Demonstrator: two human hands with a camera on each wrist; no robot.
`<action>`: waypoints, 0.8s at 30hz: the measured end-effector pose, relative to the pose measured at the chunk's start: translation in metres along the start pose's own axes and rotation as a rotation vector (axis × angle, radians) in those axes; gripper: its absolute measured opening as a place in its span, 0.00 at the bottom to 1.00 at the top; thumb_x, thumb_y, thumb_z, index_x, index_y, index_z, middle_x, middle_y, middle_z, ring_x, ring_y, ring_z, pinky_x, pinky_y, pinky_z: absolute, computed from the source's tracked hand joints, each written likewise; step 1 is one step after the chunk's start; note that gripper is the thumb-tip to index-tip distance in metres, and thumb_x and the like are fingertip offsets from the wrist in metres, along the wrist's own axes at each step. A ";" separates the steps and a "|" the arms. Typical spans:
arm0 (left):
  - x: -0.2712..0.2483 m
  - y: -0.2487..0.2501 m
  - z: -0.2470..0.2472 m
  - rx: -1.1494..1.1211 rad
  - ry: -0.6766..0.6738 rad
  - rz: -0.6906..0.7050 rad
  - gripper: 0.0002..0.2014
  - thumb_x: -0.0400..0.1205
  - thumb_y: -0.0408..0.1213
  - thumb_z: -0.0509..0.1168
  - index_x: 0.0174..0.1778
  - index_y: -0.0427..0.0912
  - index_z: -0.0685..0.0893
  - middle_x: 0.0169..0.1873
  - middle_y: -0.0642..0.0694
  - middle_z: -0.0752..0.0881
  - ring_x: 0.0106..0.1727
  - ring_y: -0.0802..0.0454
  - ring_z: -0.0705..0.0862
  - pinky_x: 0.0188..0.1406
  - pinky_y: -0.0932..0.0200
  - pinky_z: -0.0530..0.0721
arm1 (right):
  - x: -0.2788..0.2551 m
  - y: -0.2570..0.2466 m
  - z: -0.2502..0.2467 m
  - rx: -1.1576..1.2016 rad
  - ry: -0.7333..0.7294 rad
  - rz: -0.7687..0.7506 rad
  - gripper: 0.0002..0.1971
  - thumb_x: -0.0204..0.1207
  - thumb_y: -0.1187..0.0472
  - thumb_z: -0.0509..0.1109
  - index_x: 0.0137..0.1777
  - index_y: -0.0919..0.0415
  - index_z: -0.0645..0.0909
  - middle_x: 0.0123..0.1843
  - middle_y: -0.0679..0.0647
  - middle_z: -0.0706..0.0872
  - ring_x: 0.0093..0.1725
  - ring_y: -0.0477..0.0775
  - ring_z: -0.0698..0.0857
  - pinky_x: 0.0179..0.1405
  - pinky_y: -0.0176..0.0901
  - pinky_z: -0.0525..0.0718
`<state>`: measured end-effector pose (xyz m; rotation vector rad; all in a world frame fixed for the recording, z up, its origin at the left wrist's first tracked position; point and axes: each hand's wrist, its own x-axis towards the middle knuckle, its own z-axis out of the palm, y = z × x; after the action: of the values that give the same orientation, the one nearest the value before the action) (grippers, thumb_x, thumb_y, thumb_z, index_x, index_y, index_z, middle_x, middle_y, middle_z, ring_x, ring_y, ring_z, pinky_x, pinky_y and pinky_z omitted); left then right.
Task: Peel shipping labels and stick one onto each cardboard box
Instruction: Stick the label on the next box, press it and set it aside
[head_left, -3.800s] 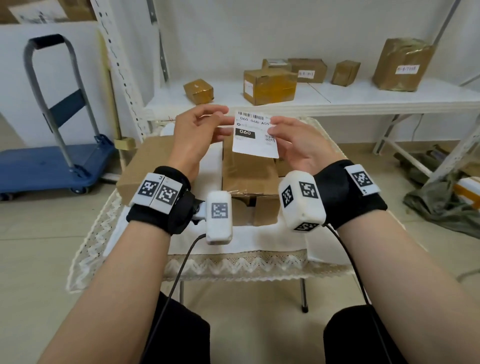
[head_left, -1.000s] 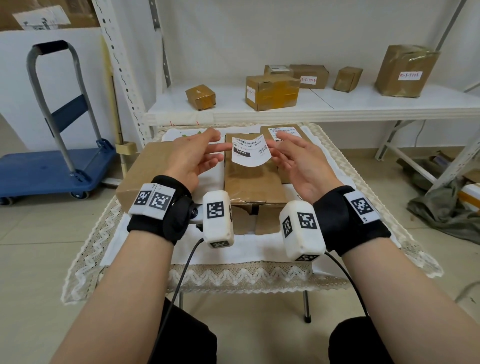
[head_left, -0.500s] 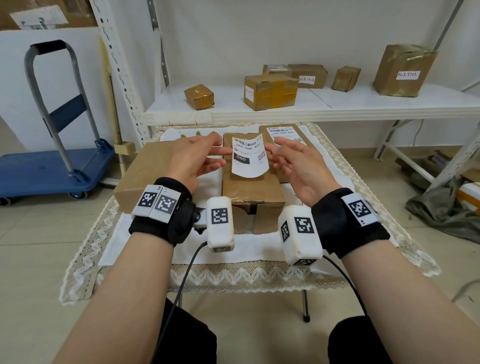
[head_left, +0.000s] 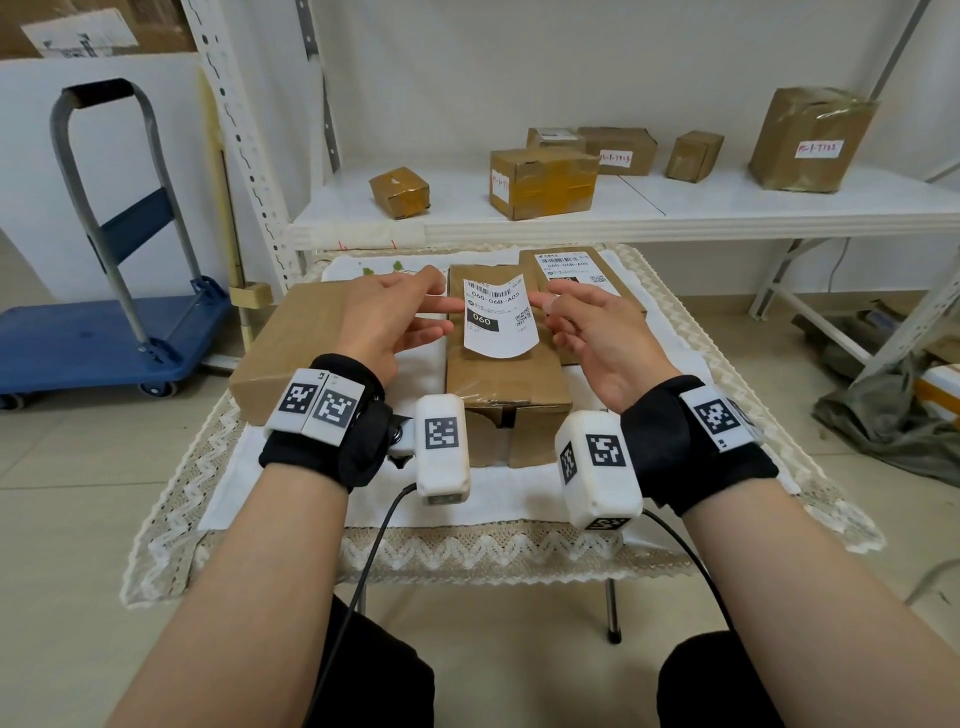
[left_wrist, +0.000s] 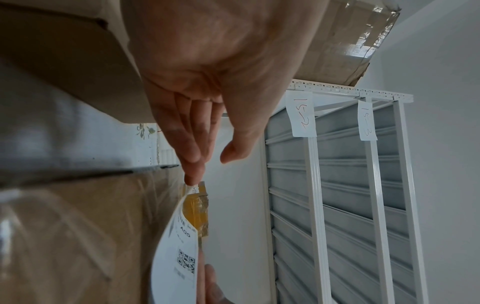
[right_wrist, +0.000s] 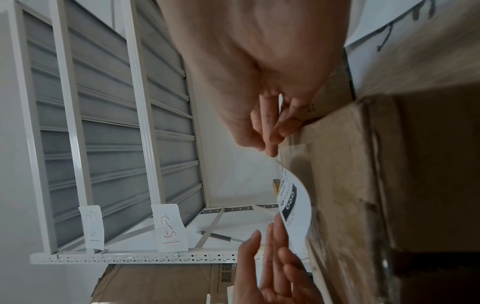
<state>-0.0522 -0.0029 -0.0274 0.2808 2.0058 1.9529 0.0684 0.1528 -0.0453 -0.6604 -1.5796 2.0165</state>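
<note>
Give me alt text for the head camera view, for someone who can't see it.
Two hands, left and right, hold a curling white label by its top corners over the middle box on a cloth-covered table. Another box behind already bears a label.
</note>
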 end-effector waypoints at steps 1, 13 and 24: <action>0.000 0.000 0.000 0.001 0.000 -0.001 0.03 0.83 0.36 0.69 0.49 0.41 0.86 0.41 0.45 0.95 0.23 0.57 0.86 0.24 0.68 0.85 | 0.000 0.000 0.000 -0.001 0.000 0.001 0.18 0.81 0.70 0.73 0.70 0.64 0.81 0.59 0.56 0.93 0.37 0.43 0.80 0.42 0.34 0.82; -0.001 -0.001 0.000 0.006 0.009 -0.004 0.03 0.83 0.36 0.70 0.47 0.41 0.86 0.39 0.45 0.95 0.23 0.57 0.86 0.25 0.68 0.86 | 0.002 0.002 -0.001 -0.003 0.003 0.010 0.17 0.81 0.71 0.73 0.69 0.64 0.81 0.59 0.57 0.93 0.36 0.43 0.80 0.43 0.36 0.81; -0.001 -0.001 0.001 0.017 0.003 -0.009 0.04 0.83 0.36 0.70 0.49 0.39 0.86 0.39 0.44 0.95 0.22 0.56 0.86 0.25 0.69 0.86 | 0.005 0.004 -0.002 -0.010 0.013 0.025 0.16 0.80 0.71 0.73 0.67 0.64 0.82 0.62 0.60 0.92 0.40 0.45 0.81 0.42 0.36 0.81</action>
<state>-0.0507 -0.0027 -0.0287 0.2724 2.0227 1.9329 0.0660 0.1563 -0.0501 -0.6986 -1.5821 2.0199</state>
